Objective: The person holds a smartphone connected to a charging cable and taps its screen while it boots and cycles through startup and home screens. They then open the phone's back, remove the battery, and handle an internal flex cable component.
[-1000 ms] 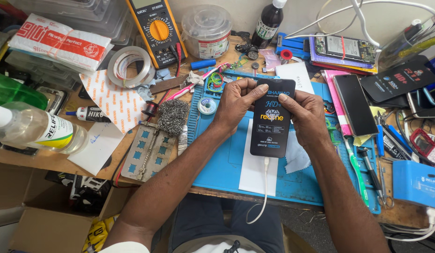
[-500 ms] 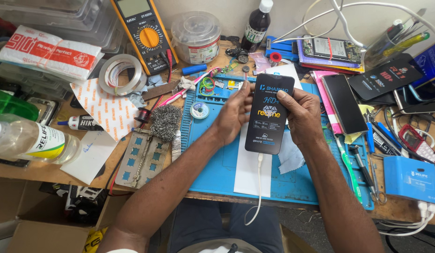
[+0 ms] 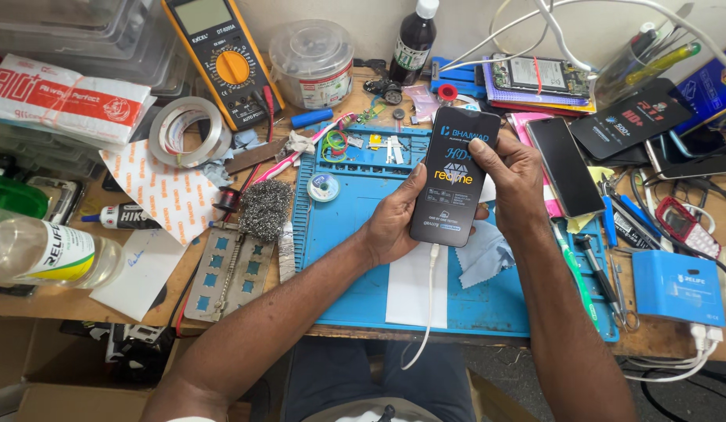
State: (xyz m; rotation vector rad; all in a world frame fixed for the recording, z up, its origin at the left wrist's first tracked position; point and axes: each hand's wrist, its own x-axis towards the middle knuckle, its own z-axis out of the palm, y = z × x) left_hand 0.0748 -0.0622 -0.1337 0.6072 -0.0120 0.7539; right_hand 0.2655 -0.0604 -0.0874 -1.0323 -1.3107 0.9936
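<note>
Left hand [image 3: 394,223] palm sits behind the phone [image 3: 455,178], so its fingers are hidden; only the thumb shows on the phone's left edge. Right hand [image 3: 513,178] covers the phone's right edge. Cable [image 3: 425,312] plug end at 6 o'clock of the phone is too small to tell; its far end drops out of sight below the bench. Clear bottle [image 3: 42,252] at 9 o'clock is cut by the left edge. Meter [image 3: 222,55] at 11 o'clock is cut by the top edge. Both forearms run off the bottom edge. Small parts on the blue mat [image 3: 355,258] near 12 o'clock are too small to tell.
</note>
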